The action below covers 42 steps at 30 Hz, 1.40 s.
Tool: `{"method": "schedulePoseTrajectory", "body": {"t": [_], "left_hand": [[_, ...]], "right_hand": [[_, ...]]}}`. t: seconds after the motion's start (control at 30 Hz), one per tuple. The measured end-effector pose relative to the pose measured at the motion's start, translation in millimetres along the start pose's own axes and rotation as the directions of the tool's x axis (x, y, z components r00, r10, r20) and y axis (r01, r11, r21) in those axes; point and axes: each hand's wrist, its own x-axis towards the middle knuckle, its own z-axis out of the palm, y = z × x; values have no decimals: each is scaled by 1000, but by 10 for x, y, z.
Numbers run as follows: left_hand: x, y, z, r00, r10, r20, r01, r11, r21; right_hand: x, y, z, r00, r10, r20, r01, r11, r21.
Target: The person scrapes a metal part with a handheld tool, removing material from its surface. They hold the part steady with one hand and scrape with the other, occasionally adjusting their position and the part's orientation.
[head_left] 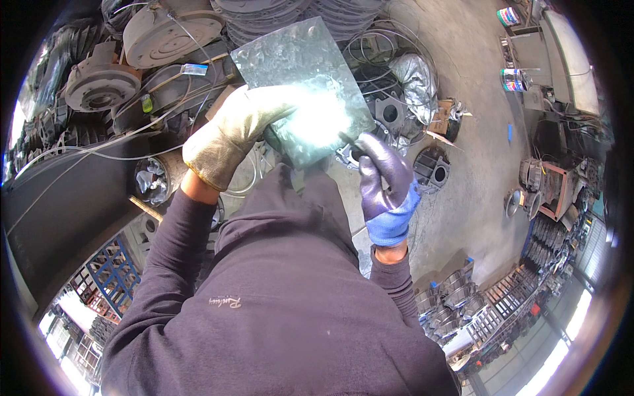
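Note:
A flat, square, greenish-grey sheet (290, 56) is held tilted in front of me; I cannot tell whether it is glass or shiny metal. Strong white glare covers its lower middle. My left hand (231, 129), in a tan leather work glove, grips the sheet from its left side, with the thumb side over its face and the fingertips lost in glare. My right hand (385, 175), in a blue glove with a dark shiny coating, is closed by the sheet's lower right corner. A short, thin, dark tip (345, 138) shows at its fingers against the sheet; its kind is unclear.
Beyond the sheet lie stacked grey metal rings (264, 18), round cast flanges (102, 82) and coiled wire (403, 39). A dark beam (72, 198) stands at left. Grey castings (432, 170) sit on the concrete floor (475, 152). Paint cans (512, 80) and racks of parts stand at right.

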Motion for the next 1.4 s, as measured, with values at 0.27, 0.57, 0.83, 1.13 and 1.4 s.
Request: {"method": "schedulePoseTrajectory", "body": {"t": [0.27, 0.57, 0.83, 1.13, 1.4], "left_hand": [[-19, 9, -94, 999, 11, 42, -16, 991, 131], [-51, -117, -106, 999, 39, 29, -42, 991, 129], [-69, -68, -119, 999, 14, 41, -20, 990, 141], [-81, -90, -119, 999, -2, 46, -6, 985, 174], [-135, -60, -119, 999, -33, -6, 33, 999, 38]], "right_hand": [[25, -58, 44, 995, -77, -58, 75, 997, -34], [2, -128, 40, 996, 86, 14, -86, 996, -11], [26, -90, 89, 999, 38, -22, -37, 996, 75], [20, -76, 134, 994, 82, -75, -72, 989, 127], [-78, -13, 230, 973, 223, -60, -197, 938, 285]]}}
